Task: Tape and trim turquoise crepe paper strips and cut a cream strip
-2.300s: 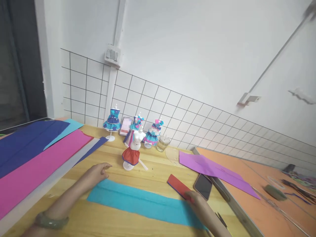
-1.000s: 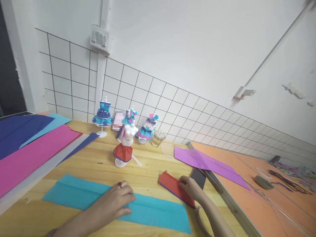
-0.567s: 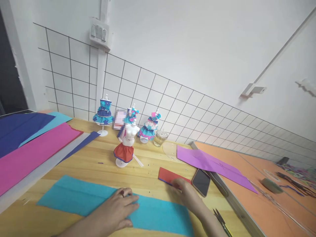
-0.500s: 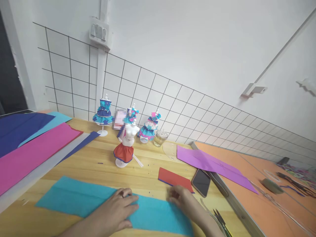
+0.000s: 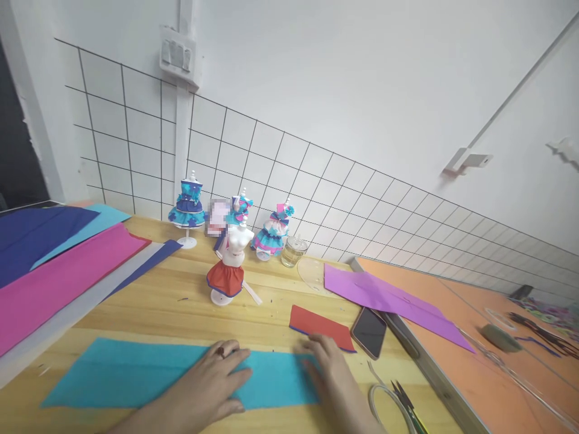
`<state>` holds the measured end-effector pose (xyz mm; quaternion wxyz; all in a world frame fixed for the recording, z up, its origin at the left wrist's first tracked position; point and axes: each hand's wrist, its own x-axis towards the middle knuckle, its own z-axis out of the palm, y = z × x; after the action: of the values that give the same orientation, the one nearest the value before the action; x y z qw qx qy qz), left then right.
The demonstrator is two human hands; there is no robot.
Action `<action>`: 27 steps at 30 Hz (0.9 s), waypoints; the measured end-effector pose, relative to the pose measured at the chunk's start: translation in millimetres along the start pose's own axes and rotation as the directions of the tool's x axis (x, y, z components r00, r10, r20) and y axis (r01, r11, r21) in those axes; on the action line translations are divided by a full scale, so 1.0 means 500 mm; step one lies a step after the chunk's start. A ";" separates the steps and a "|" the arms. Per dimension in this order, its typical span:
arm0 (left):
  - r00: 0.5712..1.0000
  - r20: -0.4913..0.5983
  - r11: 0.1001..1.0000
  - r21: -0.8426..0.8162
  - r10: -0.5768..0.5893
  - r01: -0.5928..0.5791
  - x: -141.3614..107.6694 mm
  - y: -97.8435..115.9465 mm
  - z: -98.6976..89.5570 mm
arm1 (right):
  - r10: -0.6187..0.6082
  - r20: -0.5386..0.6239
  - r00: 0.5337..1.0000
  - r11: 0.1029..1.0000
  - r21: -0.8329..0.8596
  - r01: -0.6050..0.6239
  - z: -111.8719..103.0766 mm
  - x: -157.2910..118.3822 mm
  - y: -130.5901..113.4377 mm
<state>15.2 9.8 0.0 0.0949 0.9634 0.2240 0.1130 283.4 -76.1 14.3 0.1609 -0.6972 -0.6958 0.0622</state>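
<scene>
A strip of turquoise cloth (image 5: 136,367) lies lengthwise along the near part of the wooden table. My left hand (image 5: 219,377) rests on its middle, fingers spread and pressing down. At the strip's right end is my right hand (image 5: 332,377), slightly blurred, its thumb apart from the fingers and nothing visible between them. Just beyond that hand lies a red cloth strip (image 5: 321,327) with a blue edge. A small white dress form (image 5: 235,244) wearing a red gathered skirt (image 5: 225,279) with blue trim stands farther back.
Dressed miniature forms (image 5: 189,202) and a glass jar (image 5: 294,252) stand by the wire grid. Folded cloth (image 5: 67,262) lies at left. On the right are a phone (image 5: 369,331), thread snips (image 5: 407,404), a white cord (image 5: 374,398), purple sheet (image 5: 384,301) and metal edge (image 5: 416,361).
The turquoise cloth has shifted left and turned to lie straighter, its right end drawn in. My right hand's fingers have spread apart, while my left hand stays on the cloth.
</scene>
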 end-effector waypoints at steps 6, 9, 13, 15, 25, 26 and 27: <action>0.999 -0.006 0.999 -0.010 0.036 -0.036 -0.006 -0.012 0.012 | -0.522 -0.139 0.842 0.851 -0.151 0.503 0.156 -0.054 -0.032; 0.997 0.011 0.997 -0.035 0.076 -0.075 -0.012 -0.010 0.003 | -0.464 -0.081 0.882 0.872 -0.216 0.439 0.156 -0.065 -0.012; 0.995 0.039 0.995 -0.044 0.095 -0.093 -0.016 -0.002 -0.017 | -0.336 -0.043 0.941 0.898 -0.315 0.307 0.106 -0.085 0.038; 0.994 0.051 0.995 -0.035 0.100 -0.098 -0.017 0.001 -0.023 | -0.274 -0.058 0.960 0.910 -0.340 0.239 0.094 -0.097 0.061; 0.997 0.002 0.996 -0.035 0.077 -0.077 -0.026 -0.003 -0.013 | -0.204 -0.089 0.975 0.921 -0.355 0.160 0.111 -0.105 0.082; 0.998 0.024 0.997 -0.045 0.062 -0.061 -0.027 -0.003 -0.015 | -0.208 -0.083 0.975 0.920 -0.355 0.166 0.114 -0.104 0.091; 0.998 0.048 0.997 -0.052 0.051 -0.048 -0.029 -0.003 -0.017 | -0.216 -0.067 0.974 0.918 -0.354 0.179 0.117 -0.104 0.102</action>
<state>-0.2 5.6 5.5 0.1221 0.9684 0.1948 0.0971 312.2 -118.6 -63.5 0.0778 -0.6429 -0.7534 -0.1138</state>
